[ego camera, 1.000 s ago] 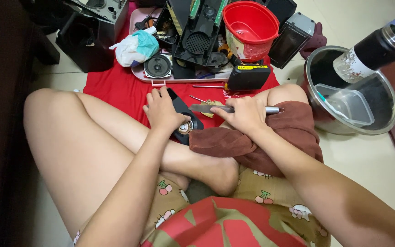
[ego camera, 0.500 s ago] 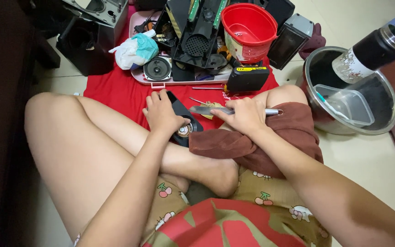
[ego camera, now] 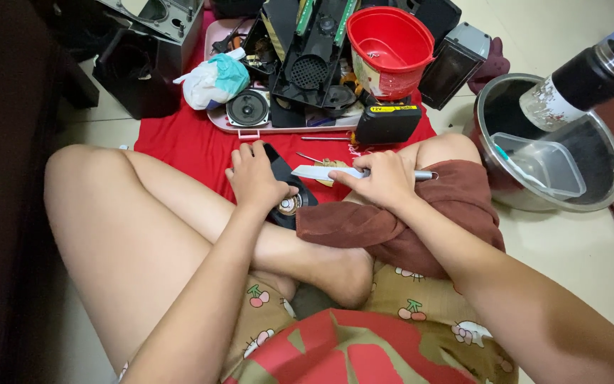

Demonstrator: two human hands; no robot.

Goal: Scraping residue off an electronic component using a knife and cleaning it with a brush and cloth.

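Speaker [ego camera: 289, 195], black and rounded with a shiny metal centre, lies on the red cloth [ego camera: 179, 146] under the left hand [ego camera: 256, 178], whose grip presses it; right hand [ego camera: 381, 178] closes round a flat-bladed metal tool [ego camera: 325, 173], above a soft brown towel [ego camera: 421, 227]

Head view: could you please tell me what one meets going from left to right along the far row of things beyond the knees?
Dark box → white and teal plastic bag → round speaker → red bucket → steel basin holding a clear plastic tub.
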